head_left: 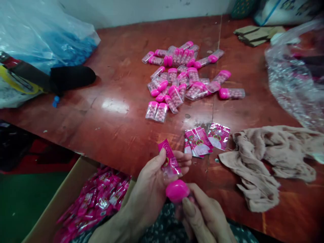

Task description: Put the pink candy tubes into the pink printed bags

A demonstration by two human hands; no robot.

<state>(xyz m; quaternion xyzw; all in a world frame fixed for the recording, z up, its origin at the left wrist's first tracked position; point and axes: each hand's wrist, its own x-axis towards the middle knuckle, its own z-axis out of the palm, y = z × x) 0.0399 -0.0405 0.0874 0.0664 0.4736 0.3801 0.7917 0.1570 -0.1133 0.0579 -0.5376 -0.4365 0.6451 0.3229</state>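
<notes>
sleeve in play, pink and printed (pixel 170 159), pinched by the left hand (pixel 151 180) between thumb and fingers, its other fingers loosely spread behind! just below, the right hand (pixel 206 214) has thumb and fingers curled round a capped container (pixel 177 191), bright pink cap on show, most of the body lost behind the grip.

and here's the relation that counts: the cap sits right under the sleeve's clear lower end, nearer the wearer. the sleeve's long axis slants from upper left down to lower right, pointing at that cap; the container's own long axis is too hidden to call. whether the two touch, i cannot tell. the left hand is on the sleeve, the right hand on the container, both over the near edge of the desk (pixel 121 135).

just beyond the left fingertips, to the right, loose flat sleeves (pixel 198 141) lie on the desk, with a crumpled cloth (pixel 263 155) beside them. farther ahead, a spread of pink-capped containers (pixel 175 96). down at left, a cardboard box (pixel 44 211) full of pink packs (pixel 97 197).
</notes>
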